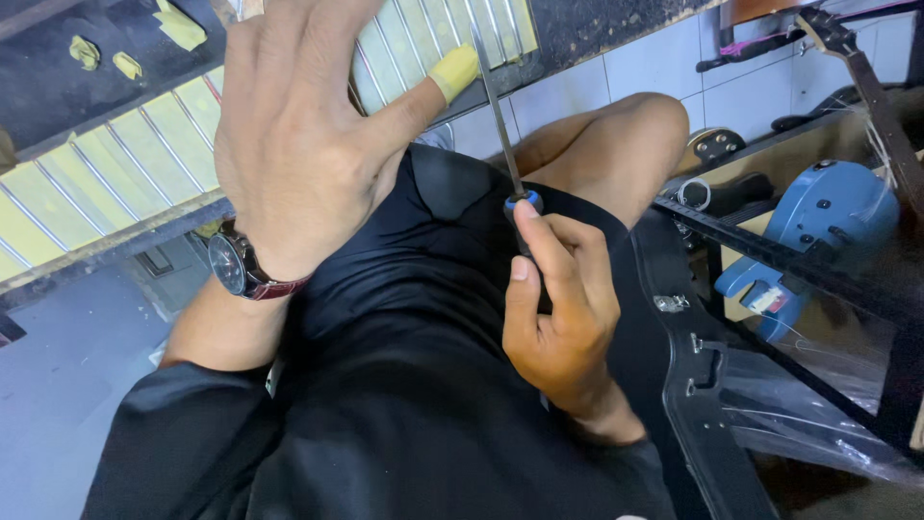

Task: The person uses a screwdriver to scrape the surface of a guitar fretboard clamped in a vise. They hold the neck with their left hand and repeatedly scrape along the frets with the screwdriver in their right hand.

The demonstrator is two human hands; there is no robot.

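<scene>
Our right hand [558, 318] grips the slim blue-handled steel screwdriver [500, 125] against the yellow-taped fretted guitar neck [115, 173], our left hand [298, 125] spread open; a slip could gouge wood.

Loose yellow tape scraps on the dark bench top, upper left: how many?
3: one crumpled scrap far left, a smaller scrap beside it, a larger piece at the top edge. The left hand may hide more.

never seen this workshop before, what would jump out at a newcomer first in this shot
The left hand, spread open at upper left with a wristwatch and a taped thumb tip, rests against a guitar neck whose fretboard is masked in yellow tape between the metal frets. At centre the right hand grips a thin tool pointed up at those frets. On the right sits a blue guitar body.
</scene>
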